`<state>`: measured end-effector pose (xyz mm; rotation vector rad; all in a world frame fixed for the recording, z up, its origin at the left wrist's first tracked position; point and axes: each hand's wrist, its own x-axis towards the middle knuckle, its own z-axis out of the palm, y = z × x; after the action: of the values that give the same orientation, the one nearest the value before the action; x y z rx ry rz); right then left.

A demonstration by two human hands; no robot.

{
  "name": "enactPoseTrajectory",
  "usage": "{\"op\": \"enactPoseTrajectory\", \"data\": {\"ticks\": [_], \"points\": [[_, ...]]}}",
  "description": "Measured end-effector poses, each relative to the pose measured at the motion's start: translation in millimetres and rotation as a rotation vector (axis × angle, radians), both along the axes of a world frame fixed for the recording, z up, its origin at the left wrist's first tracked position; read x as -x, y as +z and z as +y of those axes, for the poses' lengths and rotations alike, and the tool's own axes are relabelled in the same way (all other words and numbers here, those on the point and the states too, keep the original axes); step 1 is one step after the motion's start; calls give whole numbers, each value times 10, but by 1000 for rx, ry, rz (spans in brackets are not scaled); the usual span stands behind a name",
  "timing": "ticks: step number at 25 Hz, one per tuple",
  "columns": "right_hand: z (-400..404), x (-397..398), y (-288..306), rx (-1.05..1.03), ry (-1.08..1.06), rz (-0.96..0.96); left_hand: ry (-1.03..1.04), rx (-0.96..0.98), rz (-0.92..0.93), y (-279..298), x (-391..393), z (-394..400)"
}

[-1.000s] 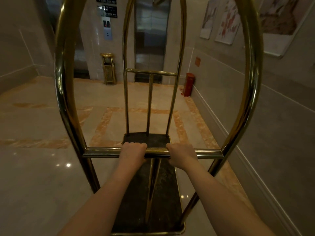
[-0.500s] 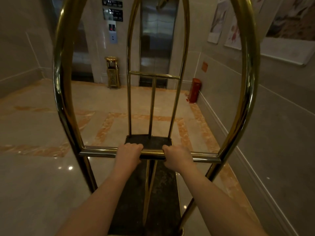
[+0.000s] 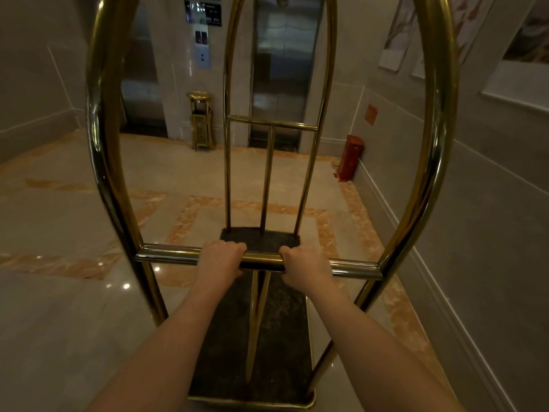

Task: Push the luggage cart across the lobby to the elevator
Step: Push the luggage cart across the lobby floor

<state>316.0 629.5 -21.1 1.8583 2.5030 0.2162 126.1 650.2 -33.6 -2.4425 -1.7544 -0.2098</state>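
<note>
- left hand (image 3: 219, 263) fist closed over the luggage cart's horizontal push bar (image 3: 166, 254), knuckles up, forearm straight out behind it
- right hand (image 3: 306, 266) wrapped tight on the same bar, just beside the left; short stretch of bare bar between the two fists
- both grips near bar centre, bar ends run out to either side into the big brass hoop (image 3: 101, 120)
- luggage cart (image 3: 427, 162) directly under and ahead of the hands; dark carpeted deck (image 3: 282, 322) below the grip, empty
- far hoop with crossbar and centre post (image 3: 269, 173) straight ahead of the grip
- elevator (image 3: 283, 72) beyond the far hoop, doors closed, steel; well ahead of the hands
- second elevator door (image 3: 142, 84) ahead-left, call panel (image 3: 202, 52) between the two
- brass ash bin (image 3: 201, 120) ahead-left by the panel wall
- red bin (image 3: 352, 157) ahead-right against the wall (image 3: 490, 218)
- marble floor (image 3: 59, 292) glossy, orange inlay border ahead of the cart
</note>
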Motion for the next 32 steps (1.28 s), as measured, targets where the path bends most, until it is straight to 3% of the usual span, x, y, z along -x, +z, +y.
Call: {"op": "enactPoseTrajectory", "data": {"ticks": [18, 32], "points": [[2406, -240, 13, -1, -91, 29, -119, -22, -15, 32, -248, 2393], [4394, -539, 47, -43, -36, 1, -17, -19, -9, -12, -554, 4409]]}}
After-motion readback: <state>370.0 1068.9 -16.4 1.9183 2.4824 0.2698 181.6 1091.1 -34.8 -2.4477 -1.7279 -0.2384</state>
